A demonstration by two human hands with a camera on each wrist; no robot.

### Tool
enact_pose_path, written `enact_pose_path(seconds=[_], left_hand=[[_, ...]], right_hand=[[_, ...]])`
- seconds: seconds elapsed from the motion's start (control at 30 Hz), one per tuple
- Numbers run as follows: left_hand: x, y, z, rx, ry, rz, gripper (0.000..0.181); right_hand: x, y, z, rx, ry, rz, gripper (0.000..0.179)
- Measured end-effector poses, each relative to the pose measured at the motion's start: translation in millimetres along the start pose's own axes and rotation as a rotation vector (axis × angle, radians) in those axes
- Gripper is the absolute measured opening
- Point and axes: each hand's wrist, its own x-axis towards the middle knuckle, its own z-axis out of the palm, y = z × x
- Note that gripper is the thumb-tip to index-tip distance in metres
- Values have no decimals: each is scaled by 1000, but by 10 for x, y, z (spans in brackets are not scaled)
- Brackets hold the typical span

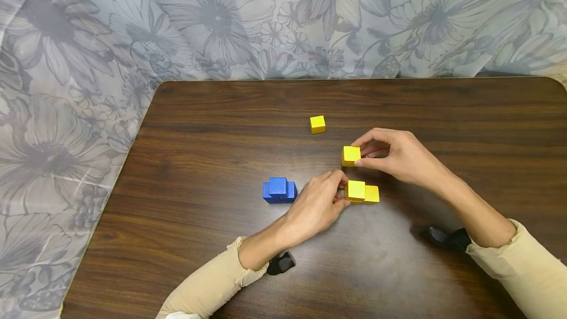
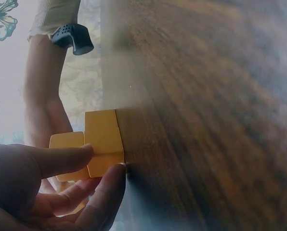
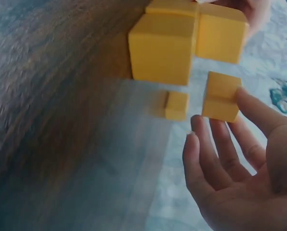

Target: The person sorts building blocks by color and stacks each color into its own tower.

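Note:
In the head view my right hand (image 1: 403, 156) pinches a yellow cube (image 1: 352, 154) between thumb and fingertips, raised off the table. Just below it, my left hand (image 1: 316, 203) holds the left end of a small yellow stack. That stack has two cubes side by side, the right one (image 1: 372, 194) with its top bare, and an upper cube (image 1: 356, 190) over the left one. In the left wrist view the left thumb and fingers press on the lower cube (image 2: 104, 132). The pinched cube (image 3: 221, 96) hangs apart from the stack in the right wrist view.
Left of my left hand stands a blue stack (image 1: 278, 188), one cube over a lower row. A single yellow cube (image 1: 317, 124) lies farther back on the brown wooden table (image 1: 212, 127). Floral cloth (image 1: 212, 18) hangs behind the table's back edge.

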Motion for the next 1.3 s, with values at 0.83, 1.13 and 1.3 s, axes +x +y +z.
enact_pose_path(seconds=[0.83, 1.13, 1.3], left_hand=[[-2, 10, -7, 16, 21, 2, 26], [-6, 15, 9, 17, 10, -1, 26], [-3, 14, 11, 24, 10, -4, 26]], right_hand=[[-482, 7, -174, -33, 72, -7, 42], [-579, 35, -90, 10, 55, -34, 43], [-627, 41, -59, 2, 43, 6, 42]])
